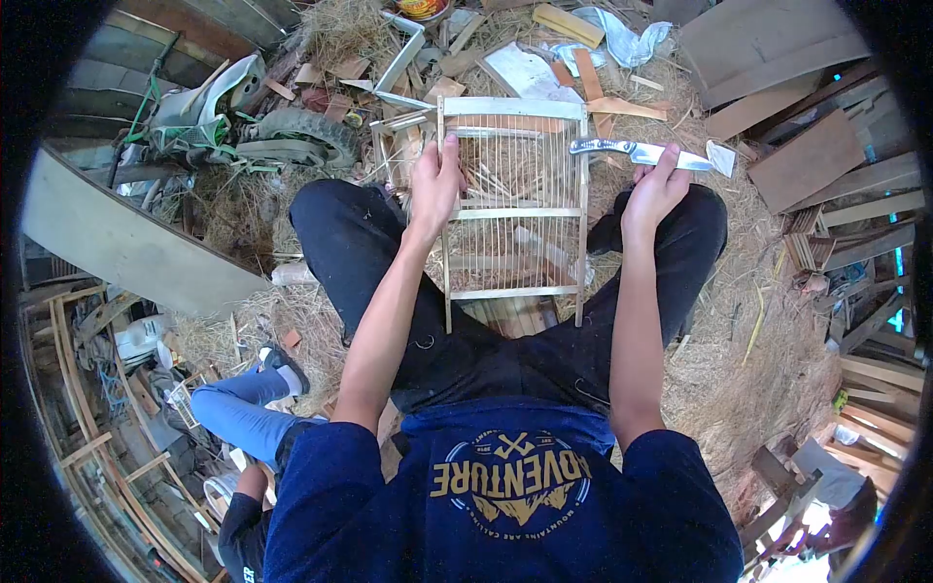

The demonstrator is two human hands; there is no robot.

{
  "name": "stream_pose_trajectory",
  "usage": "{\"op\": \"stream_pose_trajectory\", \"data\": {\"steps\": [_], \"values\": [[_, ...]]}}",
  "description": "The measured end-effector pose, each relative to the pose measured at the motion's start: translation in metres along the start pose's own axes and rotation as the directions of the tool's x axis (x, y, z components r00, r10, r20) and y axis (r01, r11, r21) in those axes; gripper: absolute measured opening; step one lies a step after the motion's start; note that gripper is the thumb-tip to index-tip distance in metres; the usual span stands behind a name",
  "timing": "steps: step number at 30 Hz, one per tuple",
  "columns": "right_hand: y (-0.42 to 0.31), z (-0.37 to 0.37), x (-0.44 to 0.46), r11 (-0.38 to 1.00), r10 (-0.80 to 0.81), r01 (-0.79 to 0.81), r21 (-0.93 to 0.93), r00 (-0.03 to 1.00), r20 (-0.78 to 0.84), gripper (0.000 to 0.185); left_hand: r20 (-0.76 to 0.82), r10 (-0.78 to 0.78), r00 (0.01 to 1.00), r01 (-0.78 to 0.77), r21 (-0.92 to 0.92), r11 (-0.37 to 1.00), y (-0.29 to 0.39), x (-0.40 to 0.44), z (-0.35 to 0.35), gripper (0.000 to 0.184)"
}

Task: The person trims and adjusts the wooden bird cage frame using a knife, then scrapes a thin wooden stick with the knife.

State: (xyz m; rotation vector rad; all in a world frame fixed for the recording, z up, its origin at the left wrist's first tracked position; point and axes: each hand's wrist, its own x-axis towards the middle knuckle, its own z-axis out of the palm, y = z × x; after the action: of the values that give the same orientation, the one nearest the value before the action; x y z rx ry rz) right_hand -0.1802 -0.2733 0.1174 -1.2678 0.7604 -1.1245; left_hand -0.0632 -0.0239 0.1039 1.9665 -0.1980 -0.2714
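Note:
Between my legs stands a wooden frame [515, 213] with thin upright bars and several crosspieces. My left hand [436, 185] is closed round the frame's left upright, near its top. To the right, my right hand [655, 192] pinches a knife [632, 149] by its shiny blade. The knife's patterned handle points left and touches or overlaps the frame's right upright; its tip points right. Behind the frame's left side is another small slatted wooden piece [389, 146], partly hidden by my left hand.
Wood scraps and straw [719, 321] cover the ground. A tire [309, 136] lies at the upper left, beside a long pale board [126, 238]. Planks [807, 160] are piled at the right. Another person's leg [243, 408] is at the lower left.

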Motion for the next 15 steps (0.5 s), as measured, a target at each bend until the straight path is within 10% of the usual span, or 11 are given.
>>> {"op": "stream_pose_trajectory", "data": {"steps": [15], "values": [[0.005, 0.011, -0.022, 1.000, -0.002, 0.005, -0.025, 0.991, 0.133, 0.032, -0.002, -0.002, 1.000, 0.002, -0.054, 0.999, -0.003, 0.001, 0.004, 0.055]]}}
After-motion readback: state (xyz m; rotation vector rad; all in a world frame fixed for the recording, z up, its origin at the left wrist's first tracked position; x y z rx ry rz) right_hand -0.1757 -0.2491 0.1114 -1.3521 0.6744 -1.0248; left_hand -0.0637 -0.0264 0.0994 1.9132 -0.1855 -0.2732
